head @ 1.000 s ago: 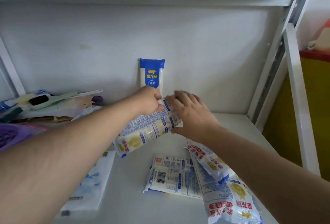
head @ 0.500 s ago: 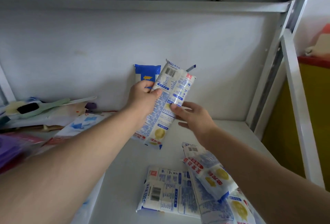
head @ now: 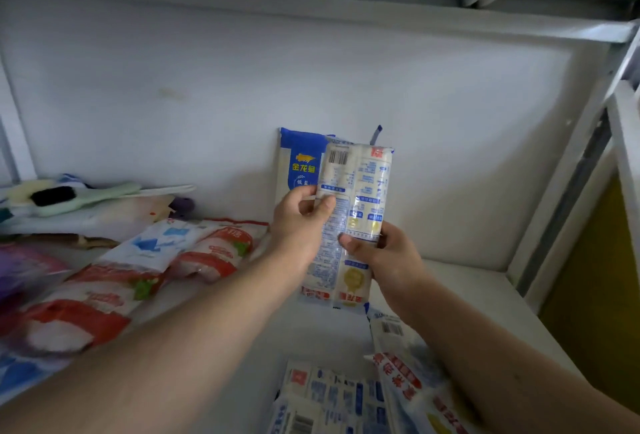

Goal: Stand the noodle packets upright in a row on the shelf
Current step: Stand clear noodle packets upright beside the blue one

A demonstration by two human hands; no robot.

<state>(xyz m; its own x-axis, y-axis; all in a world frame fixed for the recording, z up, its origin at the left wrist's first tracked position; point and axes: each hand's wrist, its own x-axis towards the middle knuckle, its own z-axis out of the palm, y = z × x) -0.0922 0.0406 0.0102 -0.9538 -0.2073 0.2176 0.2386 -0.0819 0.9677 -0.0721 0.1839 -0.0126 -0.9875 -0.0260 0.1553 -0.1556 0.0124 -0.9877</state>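
The white metal shelf board (head: 460, 298) carries several things. A blue-topped noodle packet (head: 298, 160) stands upright at the back wall, in the middle. Left of this packet lie red and white plastic bags (head: 211, 253) and a white bag with blue print (head: 156, 243). Further left is a pale green brush with a black part (head: 69, 195) on a pile. In front of the packet, near the edge, white and blue noodle packets (head: 332, 395) lie flat.

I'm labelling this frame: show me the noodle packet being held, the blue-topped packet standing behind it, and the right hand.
held noodle packet (head: 356, 177), head view, upper printed face.
blue-topped packet (head: 300, 156), head view, blue label band.
right hand (head: 388, 257), head view, back of hand.
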